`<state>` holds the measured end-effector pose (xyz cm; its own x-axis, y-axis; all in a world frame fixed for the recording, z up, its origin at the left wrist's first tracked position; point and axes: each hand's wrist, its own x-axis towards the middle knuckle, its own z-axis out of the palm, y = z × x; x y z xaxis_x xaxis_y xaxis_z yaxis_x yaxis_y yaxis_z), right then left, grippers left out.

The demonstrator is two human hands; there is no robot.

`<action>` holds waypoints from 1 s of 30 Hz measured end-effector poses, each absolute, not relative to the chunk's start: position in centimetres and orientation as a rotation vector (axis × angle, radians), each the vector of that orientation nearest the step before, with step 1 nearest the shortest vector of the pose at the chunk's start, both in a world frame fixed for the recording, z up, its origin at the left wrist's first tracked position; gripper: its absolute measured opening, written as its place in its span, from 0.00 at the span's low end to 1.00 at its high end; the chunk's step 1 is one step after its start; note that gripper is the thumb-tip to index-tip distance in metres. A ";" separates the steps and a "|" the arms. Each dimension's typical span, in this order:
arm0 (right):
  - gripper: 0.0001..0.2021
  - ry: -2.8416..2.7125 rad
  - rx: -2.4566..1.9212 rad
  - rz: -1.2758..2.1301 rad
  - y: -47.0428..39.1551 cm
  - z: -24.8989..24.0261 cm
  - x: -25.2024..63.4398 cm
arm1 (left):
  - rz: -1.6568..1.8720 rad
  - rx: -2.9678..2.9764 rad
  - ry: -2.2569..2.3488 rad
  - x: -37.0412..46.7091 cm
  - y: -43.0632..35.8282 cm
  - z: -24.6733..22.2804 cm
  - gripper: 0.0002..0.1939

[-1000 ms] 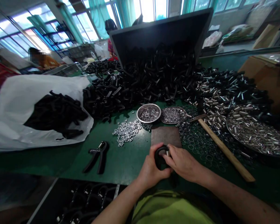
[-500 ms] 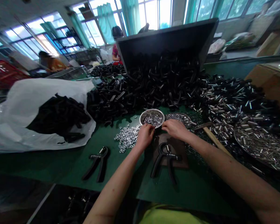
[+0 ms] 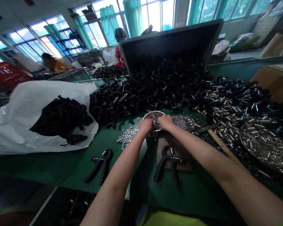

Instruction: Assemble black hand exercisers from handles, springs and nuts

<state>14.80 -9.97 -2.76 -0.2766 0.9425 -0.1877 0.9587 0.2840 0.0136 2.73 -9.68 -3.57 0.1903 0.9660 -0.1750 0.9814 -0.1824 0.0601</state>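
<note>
My left hand (image 3: 146,125) is at the left front rim of a small metal bowl (image 3: 155,112), its fingers curled; what they hold, if anything, is hidden. Fingers bent downward, my right hand (image 3: 165,121) reaches over the bowl's right side into the small metal parts (image 3: 156,120) inside. Loose metal nuts (image 3: 127,137) lie scattered left of the bowl, partly behind my left forearm. Below my hands, a black hand-grip exerciser (image 3: 166,161) with a spring rests partly on a brown pad (image 3: 187,161). A second exerciser (image 3: 102,164) lies left of my left forearm.
Black handles (image 3: 141,91) are heaped before a tilted dark bin (image 3: 172,40). A white sack (image 3: 28,97) is at left. A hammer (image 3: 223,146), springs (image 3: 223,121) and a tray of metal parts (image 3: 266,147) lie at right. Two people sit in the background.
My right hand has moved left and into the bowl. My left hand has shifted slightly left, to the bowl's side. The exercisers lie as before; the view has shifted slightly.
</note>
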 end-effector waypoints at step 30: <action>0.08 2.856 1.951 -0.993 -23.1 -5.0 22.4 | 0.766 1.221 1.199 0.3 -26.5 -5.8 0.15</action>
